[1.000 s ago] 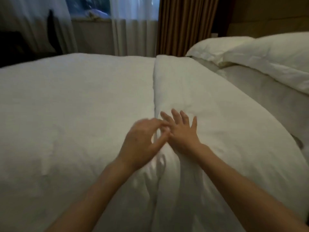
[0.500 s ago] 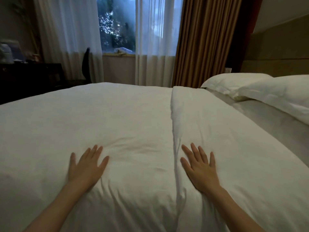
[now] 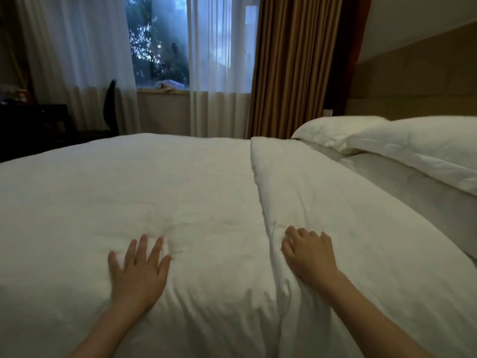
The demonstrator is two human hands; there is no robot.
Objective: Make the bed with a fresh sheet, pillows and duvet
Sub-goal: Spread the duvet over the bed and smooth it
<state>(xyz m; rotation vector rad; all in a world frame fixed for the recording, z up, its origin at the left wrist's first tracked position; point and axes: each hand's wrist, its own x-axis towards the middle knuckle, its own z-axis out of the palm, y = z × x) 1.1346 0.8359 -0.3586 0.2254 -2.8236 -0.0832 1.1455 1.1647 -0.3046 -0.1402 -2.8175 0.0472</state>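
A white duvet (image 3: 154, 192) covers the bed, its top part folded back into a band (image 3: 335, 208) along the right. My left hand (image 3: 138, 270) lies flat on the duvet with fingers spread. My right hand (image 3: 308, 251) rests on the folded band by its edge, fingers bent and pressing into the fabric. Two white pillows (image 3: 413, 148) lie at the head of the bed on the right, with a strip of white sheet (image 3: 402, 187) showing below them.
A window with sheer curtains (image 3: 219, 65) and a brown drape (image 3: 291, 65) stands beyond the bed. A dark desk and chair (image 3: 108, 109) are at the far left. A padded headboard (image 3: 413, 81) runs along the right wall.
My hands were together at the fold edge, then spread apart across the duvet. Since half a second ago my right fingers have bent into the fabric. The view has tilted up.
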